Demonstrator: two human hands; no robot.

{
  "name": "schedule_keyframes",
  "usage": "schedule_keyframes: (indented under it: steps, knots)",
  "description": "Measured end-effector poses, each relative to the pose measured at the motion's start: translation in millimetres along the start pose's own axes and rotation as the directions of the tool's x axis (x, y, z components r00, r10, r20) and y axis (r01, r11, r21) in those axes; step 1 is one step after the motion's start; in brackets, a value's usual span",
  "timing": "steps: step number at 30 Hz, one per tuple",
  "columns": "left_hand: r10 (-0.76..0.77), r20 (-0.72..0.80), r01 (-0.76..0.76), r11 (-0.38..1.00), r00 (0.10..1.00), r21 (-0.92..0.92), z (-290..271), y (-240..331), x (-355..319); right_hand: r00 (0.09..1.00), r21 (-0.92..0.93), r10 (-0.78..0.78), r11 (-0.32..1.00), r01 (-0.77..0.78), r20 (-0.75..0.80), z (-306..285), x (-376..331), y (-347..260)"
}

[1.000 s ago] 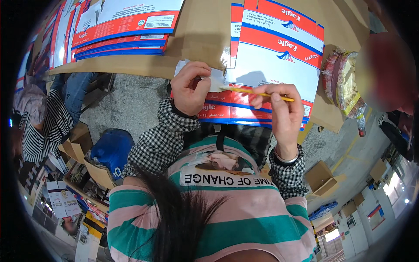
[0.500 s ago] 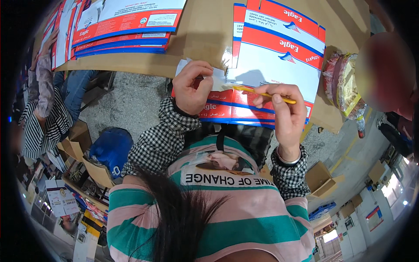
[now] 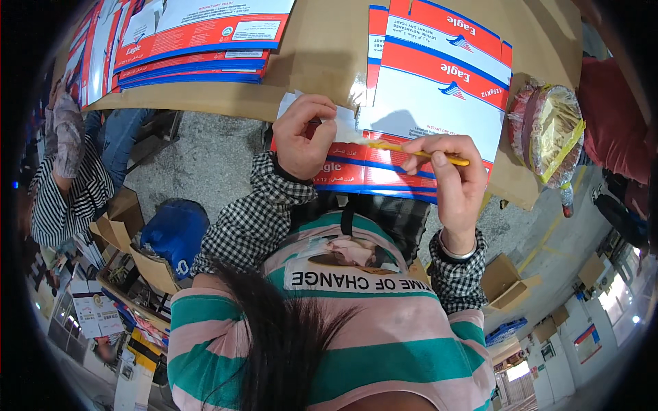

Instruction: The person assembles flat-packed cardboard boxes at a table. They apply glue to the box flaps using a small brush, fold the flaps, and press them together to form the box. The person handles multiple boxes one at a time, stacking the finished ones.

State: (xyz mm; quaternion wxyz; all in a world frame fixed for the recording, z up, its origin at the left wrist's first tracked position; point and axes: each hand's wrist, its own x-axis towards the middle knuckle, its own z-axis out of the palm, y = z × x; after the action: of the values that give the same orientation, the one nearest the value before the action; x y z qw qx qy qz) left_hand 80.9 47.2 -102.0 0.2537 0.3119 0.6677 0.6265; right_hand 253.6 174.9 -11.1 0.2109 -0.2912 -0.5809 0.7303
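A flat red, white and blue carton (image 3: 394,177) lies at the near edge of the table, in front of my body. My left hand (image 3: 303,140) is closed over its left end, fingers curled; the exact grip is hidden behind the knuckles. White flaps or paper pieces (image 3: 345,125) stick out beside that hand. Between the thumb and fingers of my right hand (image 3: 452,171) is a thin yellow brush (image 3: 394,146), slanted leftward. Its pale tip is at the carton's upper edge, just right of my left hand.
More flat cartons (image 3: 439,89) lie just beyond. A carton stack (image 3: 192,79) is at the far left of the brown table (image 3: 319,51). On the right sits a round, plastic-wrapped bundle (image 3: 546,135). Another person's arm (image 3: 68,133) is at left; a blue container (image 3: 175,229) stands below.
The brush and my right hand have shifted slightly right and down, and the brush's tip has moved a little left. My left hand has hardly moved. A person at right has drawn back.
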Motion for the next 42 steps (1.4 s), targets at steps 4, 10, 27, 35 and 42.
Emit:
schedule_keyframes:
  steps: [4, 10, 27, 35, 42]
  knots:
    - [0.007, 0.005, -0.007, 1.0, 1.0, -0.002, 0, 1, 1, 0.999, 0.002, 0.007, 1.0, -0.007, 0.037, 3, 1, 0]
    - [0.02, 0.029, -0.021, 1.0, 0.999, 0.011, -1, -1, 0, 0.999, -0.005, -0.026, 1.0, 0.026, 0.045, 3, 3, -3]
    - [-0.026, 0.016, 0.027, 0.998, 1.0, -0.062, -1, 2, -1, 0.999, 0.002, -0.043, 0.999, 0.043, -0.016, 3, 6, 0]
    - [0.007, 0.023, -0.006, 0.999, 1.0, -0.048, -1, 1, 0, 1.0, 0.029, 0.004, 1.0, -0.004, -0.005, 2, 6, 1]
    - [0.006, 0.032, -0.005, 0.999, 0.999, -0.033, -2, 4, 1, 1.0, 0.001, -0.001, 1.0, 0.001, 0.005, -2, 5, 1]
